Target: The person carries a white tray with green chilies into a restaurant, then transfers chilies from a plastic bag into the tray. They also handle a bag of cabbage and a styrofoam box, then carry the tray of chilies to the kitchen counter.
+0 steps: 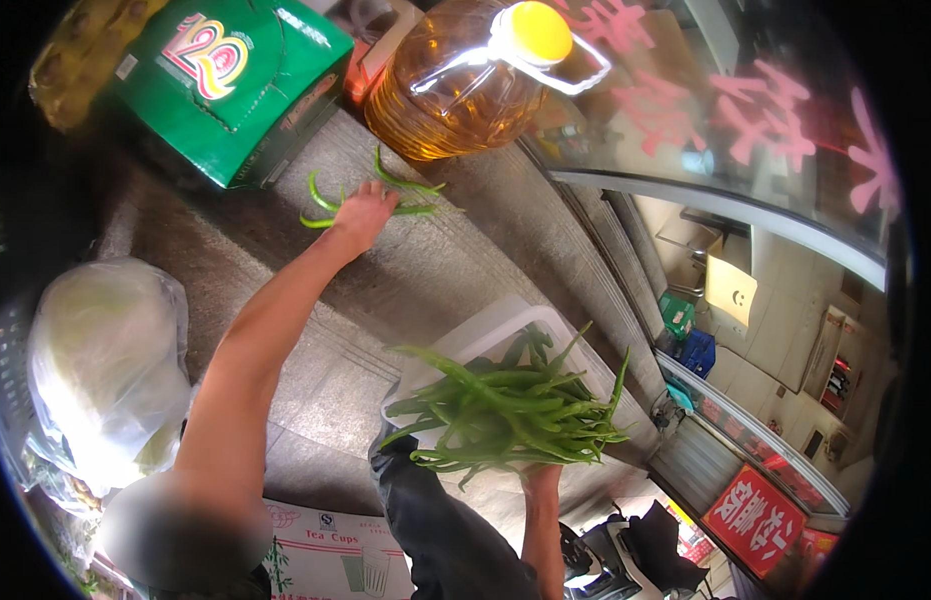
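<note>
One arm (253, 360) is stretching forward, the left hand (366, 213) bending over loose peppers (415, 210) on a ledge (385, 285). The right hand (541, 481) is pointing up by the tub (488, 328) of piled peppers (515, 402). I cannot tell whether either is gripping.

L hand (365, 212): stretched fwd, on a few loose green peppers (318, 192)
Ledge (415, 275): grey, under those
R hand (541, 478): at near side of white tub (463, 348), mostly hidden, grip unclear
Tub: heaped w/ long peppers (515, 405), some over rim
Back: green box (220, 85), amber jug (450, 95) to its R
L side: bulging clear bag (105, 350)
</note>
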A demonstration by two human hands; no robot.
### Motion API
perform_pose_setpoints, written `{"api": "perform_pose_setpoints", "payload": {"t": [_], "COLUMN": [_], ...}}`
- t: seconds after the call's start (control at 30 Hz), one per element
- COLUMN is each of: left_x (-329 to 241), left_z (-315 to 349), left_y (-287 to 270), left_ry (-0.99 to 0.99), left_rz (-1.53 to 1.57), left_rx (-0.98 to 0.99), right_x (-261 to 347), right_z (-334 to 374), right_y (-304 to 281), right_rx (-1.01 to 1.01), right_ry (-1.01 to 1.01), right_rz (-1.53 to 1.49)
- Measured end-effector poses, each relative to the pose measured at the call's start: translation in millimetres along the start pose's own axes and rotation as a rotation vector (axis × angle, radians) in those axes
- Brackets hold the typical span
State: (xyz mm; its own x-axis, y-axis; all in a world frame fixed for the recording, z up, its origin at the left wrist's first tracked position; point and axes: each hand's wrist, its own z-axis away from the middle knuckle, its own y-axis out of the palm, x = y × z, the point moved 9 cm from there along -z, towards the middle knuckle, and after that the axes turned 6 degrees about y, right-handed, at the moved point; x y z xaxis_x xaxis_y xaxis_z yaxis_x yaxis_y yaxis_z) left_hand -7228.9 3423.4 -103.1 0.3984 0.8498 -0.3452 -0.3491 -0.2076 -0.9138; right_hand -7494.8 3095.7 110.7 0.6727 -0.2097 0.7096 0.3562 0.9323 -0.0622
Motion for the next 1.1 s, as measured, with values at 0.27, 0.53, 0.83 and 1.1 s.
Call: {"api": "perform_pose_setpoints", "payload": {"t": [0.27,0.53,0.83,1.1], "left_x": [35.3,50.8,1.7,-85.9], "left_z": [-36.4,53.5,202.4,390.9], "left_y": [65.3,64.8,-226.2,-383.5], "left_ry": [-0.157,-0.347,-0.418,-0.586], "left_rz": [-0.163,-0.021,0.534,0.356], "left_rx": [0.079,0.33,-0.443,-0.329], "right_x": [-39.7,-2.6,-0.4,-39.1], "right_z": [-19.3,6.0,25.5,16.8], "right_y": [-1.3,-4.8,43.1,179.5], "right_rx": [-0.104,-0.162,0.06,0.385], "right_ry": [0.001,-0.047,-0.091,0.21], "right_rz": [-0.185,-0.131,0.327,0.38]}}
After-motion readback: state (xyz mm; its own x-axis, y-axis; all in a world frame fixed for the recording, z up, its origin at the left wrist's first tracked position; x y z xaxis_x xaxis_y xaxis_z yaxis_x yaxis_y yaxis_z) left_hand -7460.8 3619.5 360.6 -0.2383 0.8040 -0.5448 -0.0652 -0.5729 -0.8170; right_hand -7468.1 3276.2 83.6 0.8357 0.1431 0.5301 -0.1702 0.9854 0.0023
